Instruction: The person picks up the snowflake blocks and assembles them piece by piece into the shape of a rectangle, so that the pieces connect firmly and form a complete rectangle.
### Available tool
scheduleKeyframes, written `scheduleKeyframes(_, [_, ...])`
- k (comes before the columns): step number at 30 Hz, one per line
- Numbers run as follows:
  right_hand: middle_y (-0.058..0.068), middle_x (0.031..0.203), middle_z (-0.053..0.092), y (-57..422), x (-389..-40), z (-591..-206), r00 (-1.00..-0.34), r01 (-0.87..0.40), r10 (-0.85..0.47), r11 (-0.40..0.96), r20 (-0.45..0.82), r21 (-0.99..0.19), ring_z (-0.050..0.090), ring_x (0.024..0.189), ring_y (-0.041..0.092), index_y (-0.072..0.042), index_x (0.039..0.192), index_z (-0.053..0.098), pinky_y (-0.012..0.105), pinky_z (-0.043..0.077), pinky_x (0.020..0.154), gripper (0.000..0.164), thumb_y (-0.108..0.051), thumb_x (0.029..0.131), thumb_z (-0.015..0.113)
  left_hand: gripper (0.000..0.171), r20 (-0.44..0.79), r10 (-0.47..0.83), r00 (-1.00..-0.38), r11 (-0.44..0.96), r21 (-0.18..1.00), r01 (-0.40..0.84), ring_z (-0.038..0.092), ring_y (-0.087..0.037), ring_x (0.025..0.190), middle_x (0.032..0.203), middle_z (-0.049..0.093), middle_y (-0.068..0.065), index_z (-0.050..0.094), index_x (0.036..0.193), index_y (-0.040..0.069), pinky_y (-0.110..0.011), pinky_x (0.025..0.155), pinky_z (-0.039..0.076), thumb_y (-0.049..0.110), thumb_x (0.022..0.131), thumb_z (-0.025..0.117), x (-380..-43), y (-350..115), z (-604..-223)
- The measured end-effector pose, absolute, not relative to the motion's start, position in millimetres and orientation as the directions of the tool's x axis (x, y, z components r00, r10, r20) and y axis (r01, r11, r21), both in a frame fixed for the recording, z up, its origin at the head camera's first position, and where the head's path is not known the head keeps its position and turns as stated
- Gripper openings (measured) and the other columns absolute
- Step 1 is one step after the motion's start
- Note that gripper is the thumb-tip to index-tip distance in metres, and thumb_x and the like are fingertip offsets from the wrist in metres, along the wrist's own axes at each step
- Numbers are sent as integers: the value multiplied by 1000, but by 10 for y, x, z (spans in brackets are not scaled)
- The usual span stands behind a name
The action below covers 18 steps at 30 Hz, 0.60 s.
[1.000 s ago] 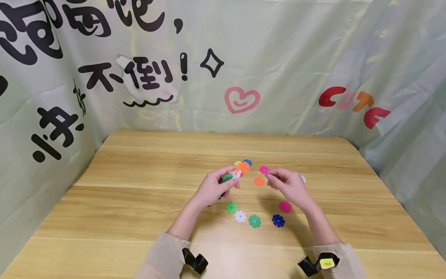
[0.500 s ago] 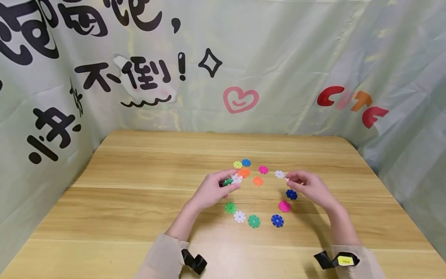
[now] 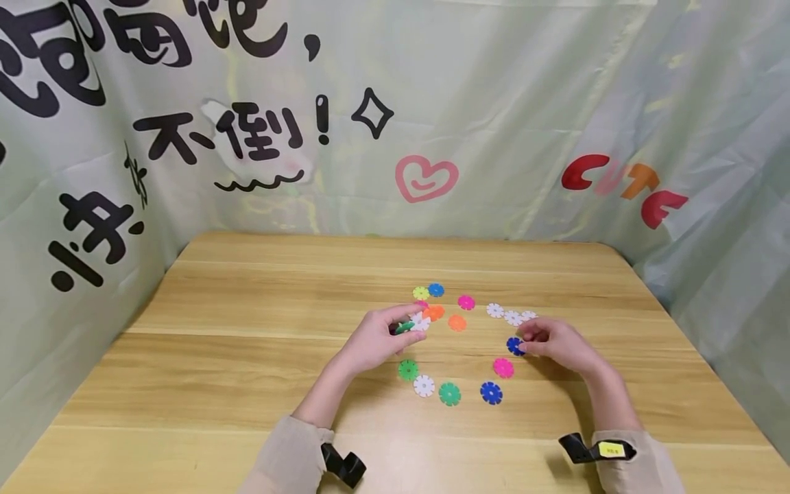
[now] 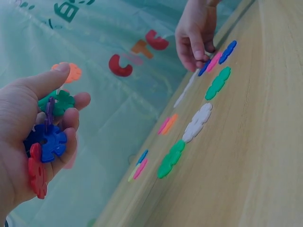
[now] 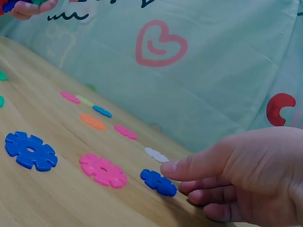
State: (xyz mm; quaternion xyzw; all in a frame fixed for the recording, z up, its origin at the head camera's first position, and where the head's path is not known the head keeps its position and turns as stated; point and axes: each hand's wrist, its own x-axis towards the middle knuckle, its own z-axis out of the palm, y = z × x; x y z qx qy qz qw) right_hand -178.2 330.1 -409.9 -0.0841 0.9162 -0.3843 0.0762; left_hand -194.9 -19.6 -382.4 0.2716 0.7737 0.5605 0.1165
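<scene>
My left hand (image 3: 370, 343) is raised above the table and holds a joined cluster of slotted plastic snowflake discs. Orange (image 4: 73, 73), green (image 4: 64, 102), blue (image 4: 46, 143) and red discs (image 4: 37, 171) show in the left wrist view; some are partly hidden by fingers. My right hand (image 3: 558, 343) is low over the table at the right. Its thumb tip meets the edge of a dark blue disc (image 5: 158, 183) lying flat. The other fingers are loosely bent beside that disc, not visibly gripping it.
Loose discs lie spread on the wooden table (image 3: 247, 384): pink (image 3: 503, 368), another blue (image 3: 491, 393), green (image 3: 450, 394), white (image 3: 424, 385) and orange ones (image 3: 457, 322). Three white discs (image 3: 513, 318) form a row behind the right hand. A printed curtain (image 3: 494, 123) stands behind.
My right hand has moved right, away from the pink disc and past the white discs, then down to the dark blue disc. The left hand has lowered slightly with its cluster.
</scene>
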Motion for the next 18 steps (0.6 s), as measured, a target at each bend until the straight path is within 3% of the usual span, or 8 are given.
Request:
scheduleKeyframes(4, [5,84,55,3288,-1787,-4133,-975,-103,-212,711,-72,-696,47,75,18,3,102,61,25,42,62,29,-16,82,71,48,132,562,-817,234,921,310,42,-12,44,100,61,-6,54,132,17,-21,42,32,28,87,66,-1948,-187,-3831])
scheduleKeyframes(7, [4,82,53,3258,-1792,-4142,-973,-122,-221,727,-61,-676,46,74,17,1,97,62,26,40,63,26,-15,79,73,49,127,566,-815,247,916,315,40,-9,43,77,55,-8,53,132,16,-20,42,32,29,87,66,-1947,-184,-3839])
scheduleKeyframes(9, [4,81,53,3238,-1791,-4137,-973,-127,-225,731,-61,-671,45,74,18,0,94,61,27,40,64,25,-14,79,74,49,127,562,-817,240,921,308,40,-10,43,89,58,-1,53,133,15,-21,42,32,29,87,66,-1946,-180,-3840])
scheduleKeyframes(11, [5,81,52,3225,-1789,-4130,-972,-126,-227,730,-65,-672,45,75,18,0,93,60,27,40,64,24,-13,78,74,49,119,561,-819,247,920,303,39,-10,43,71,51,-1,52,133,16,-21,41,30,29,87,66,-1944,-178,-3840])
scheduleKeyframes(18, [5,80,52,3213,-1792,-4123,-969,-115,-235,698,-75,-707,47,75,20,-2,91,55,29,40,66,22,-9,80,72,48,125,557,-821,260,913,315,35,-11,42,49,35,4,53,132,17,-21,41,28,31,88,65,-1941,-170,-3840])
